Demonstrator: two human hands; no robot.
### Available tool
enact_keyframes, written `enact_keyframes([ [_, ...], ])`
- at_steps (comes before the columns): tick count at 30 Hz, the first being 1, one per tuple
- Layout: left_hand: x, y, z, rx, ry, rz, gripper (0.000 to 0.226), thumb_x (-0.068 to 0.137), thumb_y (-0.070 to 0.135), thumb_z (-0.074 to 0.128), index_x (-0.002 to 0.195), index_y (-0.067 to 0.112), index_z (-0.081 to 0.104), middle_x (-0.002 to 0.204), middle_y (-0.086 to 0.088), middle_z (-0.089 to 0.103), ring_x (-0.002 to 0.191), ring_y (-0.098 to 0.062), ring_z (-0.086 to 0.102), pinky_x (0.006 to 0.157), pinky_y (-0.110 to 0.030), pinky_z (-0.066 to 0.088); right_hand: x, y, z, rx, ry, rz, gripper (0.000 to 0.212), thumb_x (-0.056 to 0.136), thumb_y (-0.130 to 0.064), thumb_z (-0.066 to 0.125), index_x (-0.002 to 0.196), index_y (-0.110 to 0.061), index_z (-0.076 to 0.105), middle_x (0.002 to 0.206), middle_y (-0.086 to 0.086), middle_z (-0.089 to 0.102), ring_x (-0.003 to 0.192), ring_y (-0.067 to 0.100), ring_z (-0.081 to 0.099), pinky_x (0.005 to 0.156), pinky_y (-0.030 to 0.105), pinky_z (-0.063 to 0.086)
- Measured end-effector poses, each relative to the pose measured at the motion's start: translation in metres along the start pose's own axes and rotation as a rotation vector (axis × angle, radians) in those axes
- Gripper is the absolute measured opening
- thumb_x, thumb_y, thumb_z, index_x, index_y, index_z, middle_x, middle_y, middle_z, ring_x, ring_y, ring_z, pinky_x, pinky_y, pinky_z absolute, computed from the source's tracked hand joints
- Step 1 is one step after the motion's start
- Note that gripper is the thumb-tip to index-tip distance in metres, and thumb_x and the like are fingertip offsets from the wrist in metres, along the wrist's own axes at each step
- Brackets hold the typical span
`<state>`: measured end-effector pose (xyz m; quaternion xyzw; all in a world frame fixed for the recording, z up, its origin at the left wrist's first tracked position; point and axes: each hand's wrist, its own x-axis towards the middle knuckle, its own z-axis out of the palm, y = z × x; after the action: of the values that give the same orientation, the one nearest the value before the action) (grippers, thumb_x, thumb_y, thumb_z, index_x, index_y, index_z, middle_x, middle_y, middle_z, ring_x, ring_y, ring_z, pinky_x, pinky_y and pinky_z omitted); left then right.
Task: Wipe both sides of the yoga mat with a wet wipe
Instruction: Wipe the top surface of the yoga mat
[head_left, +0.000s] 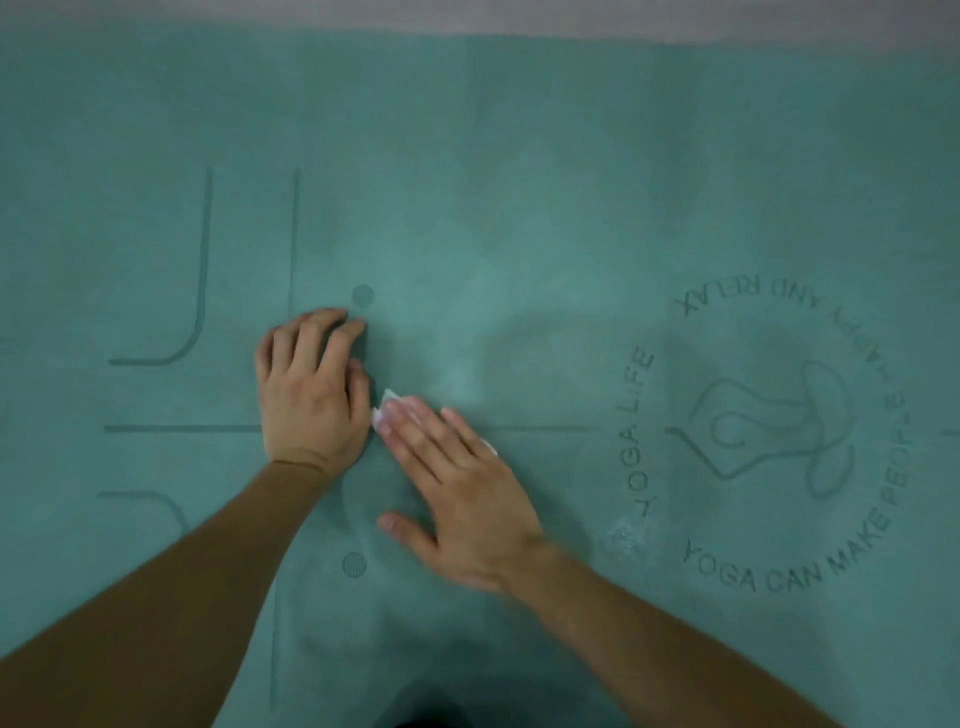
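Seen from your head camera, the teal rubbery yoga mat (519, 182) fills nearly the whole view, lying flat with its printed side up; a strip of pale floor (467, 21) shows along the far edge. At left, dark alignment lines (293, 234) run across the mat, with two small round dots (362, 295) near them. Your left hand (311, 395), brown sleeve (171, 587) reaching to the wrist, rests palm down on the mat, fingers bent at the knuckles, tips on the surface, gripping nothing. Just beside it, almost touching, your right hand (457, 493) lies flat with straight fingers pressing the white crumpled wet wipe (387, 410) onto the mat; only the edges of the wipe peek out by the fingertips. At right, a circular printed logo (769, 436) reads "YOGA LIFE" and "YOGA CAN MAKE PEOPLE HAPPY AND RELAX" around a seated figure outline.
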<state>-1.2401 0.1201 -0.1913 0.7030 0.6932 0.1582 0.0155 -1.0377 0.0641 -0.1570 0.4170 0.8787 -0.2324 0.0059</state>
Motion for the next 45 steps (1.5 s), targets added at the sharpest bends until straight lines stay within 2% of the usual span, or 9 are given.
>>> enact_keyframes([
  [3,0.001,-0.007,-0.005,-0.022,-0.042,0.065,0.042,0.093,0.012,0.057,0.133,0.012,0.066,0.139,-0.008,0.062,0.126,-0.035,0.055,0.109,-0.051,0.04,0.014,0.058,-0.015,-0.18,-0.035,-0.216,0.075,0.11,-0.056,0.032,0.168,-0.018,0.004,0.176,-0.001,-0.002,0.162,0.015,-0.007,0.131,0.043,0.011],
  [8,0.027,-0.037,-0.018,-0.01,-0.027,0.084,0.036,0.096,0.013,0.057,0.131,0.011,0.065,0.135,-0.01,0.061,0.121,-0.037,0.057,0.105,-0.05,0.042,0.066,0.095,-0.046,-0.083,0.263,0.512,0.084,0.106,-0.062,0.029,0.168,-0.011,0.002,0.176,0.006,-0.003,0.162,0.022,-0.007,0.131,0.047,0.01],
  [14,0.088,-0.065,-0.004,0.072,0.011,0.076,0.04,0.103,0.023,0.051,0.141,0.012,0.057,0.146,-0.011,0.056,0.132,-0.036,0.052,0.112,-0.052,0.038,0.057,0.025,-0.015,-0.201,-0.08,-0.342,0.082,0.108,-0.062,0.031,0.168,-0.016,0.002,0.176,0.001,-0.005,0.162,0.017,-0.01,0.131,0.043,0.01],
  [19,0.084,-0.071,0.004,-0.019,0.016,0.038,0.044,0.098,0.018,0.052,0.141,0.01,0.058,0.151,-0.009,0.053,0.136,-0.034,0.049,0.116,-0.053,0.035,0.108,0.144,-0.076,-0.242,0.115,0.25,0.079,0.108,-0.064,0.02,0.168,-0.017,0.0,0.176,0.002,-0.003,0.162,0.019,-0.006,0.131,0.048,0.009],
  [22,0.086,-0.072,0.002,-0.033,0.006,-0.004,0.045,0.098,0.017,0.051,0.142,0.009,0.056,0.154,-0.009,0.051,0.14,-0.034,0.047,0.116,-0.054,0.035,0.118,0.088,-0.054,-0.107,0.226,0.412,0.091,0.104,-0.068,0.028,0.167,-0.008,0.003,0.176,0.01,-0.003,0.162,0.026,-0.007,0.131,0.05,0.008],
  [28,0.086,-0.07,-0.001,-0.032,-0.021,-0.029,0.051,0.097,0.019,0.05,0.147,0.01,0.054,0.16,-0.007,0.047,0.148,-0.03,0.042,0.121,-0.053,0.031,0.109,0.044,-0.034,-0.111,-0.067,-0.448,0.077,0.108,-0.056,0.042,0.167,-0.016,0.016,0.176,0.001,0.01,0.163,0.017,0.001,0.131,0.045,0.011],
  [34,0.085,-0.07,0.0,-0.033,-0.019,-0.025,0.05,0.098,0.02,0.049,0.147,0.009,0.055,0.161,-0.009,0.047,0.149,-0.032,0.042,0.121,-0.054,0.031,0.191,0.158,-0.102,-0.155,0.279,0.548,0.086,0.103,-0.069,0.012,0.168,-0.012,0.006,0.176,0.006,0.002,0.163,0.024,-0.002,0.131,0.049,0.007],
  [40,0.085,-0.073,0.002,-0.036,-0.016,-0.008,0.05,0.098,0.019,0.048,0.146,0.008,0.057,0.16,-0.01,0.048,0.148,-0.033,0.044,0.119,-0.056,0.034,0.143,0.067,-0.059,-0.252,-0.071,-0.47,0.082,0.107,-0.064,0.034,0.168,-0.016,0.007,0.176,0.001,0.003,0.162,0.017,-0.004,0.132,0.044,0.007],
  [45,0.085,-0.072,0.003,-0.027,-0.003,-0.012,0.05,0.097,0.02,0.048,0.145,0.008,0.058,0.159,-0.009,0.049,0.148,-0.032,0.044,0.119,-0.054,0.034,0.21,0.188,-0.119,-0.174,0.247,0.471,0.083,0.103,-0.069,0.009,0.169,-0.017,0.008,0.176,0.002,0.003,0.163,0.019,-0.001,0.131,0.048,0.006],
])
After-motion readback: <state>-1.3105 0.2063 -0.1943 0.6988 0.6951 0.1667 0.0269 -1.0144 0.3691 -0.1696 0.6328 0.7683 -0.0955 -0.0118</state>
